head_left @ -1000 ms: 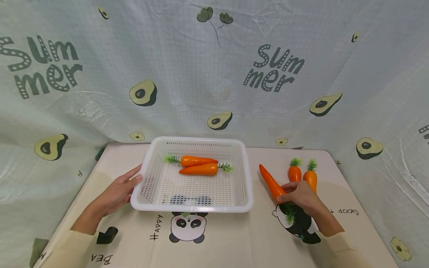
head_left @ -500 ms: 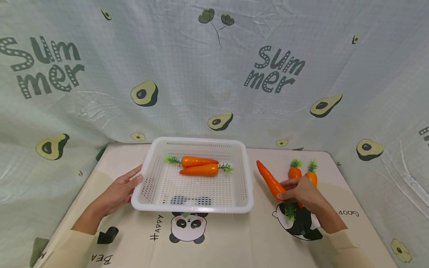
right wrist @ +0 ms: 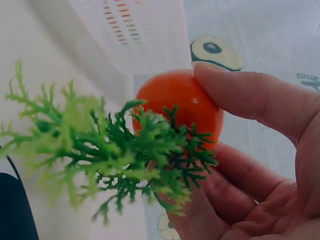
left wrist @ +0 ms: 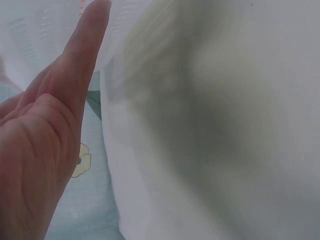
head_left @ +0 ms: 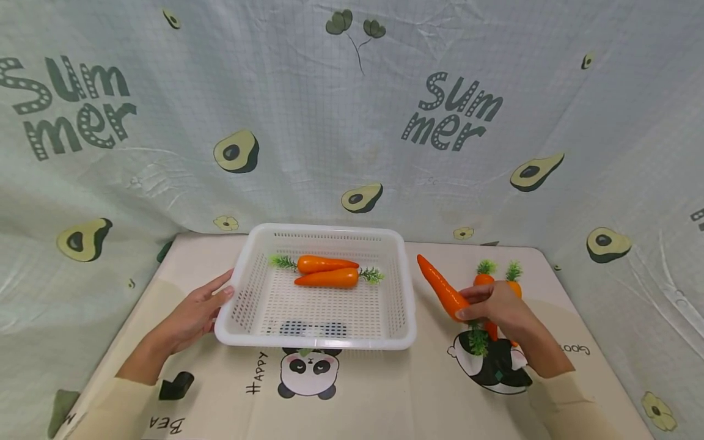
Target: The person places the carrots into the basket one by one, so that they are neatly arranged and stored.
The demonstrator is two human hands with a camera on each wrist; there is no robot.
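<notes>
orange carrot point(head_left: 442, 288) in right grip point(head_left: 502, 305) has neared basket point(head_left: 313, 343)

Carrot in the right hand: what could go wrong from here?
The right hand holds the carrot near its leafy end, so the long tip might dip or twist. That tip points up near the white perforated basket and could bump its rim if moved that way. Dropped inside, it might knock the two carrots lying there.

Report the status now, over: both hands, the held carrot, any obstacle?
Left hand touching white basket at its left side. Right hand pinching carrot near leafy end, outside basket. Possibly in the way: basket's right rim.
</notes>
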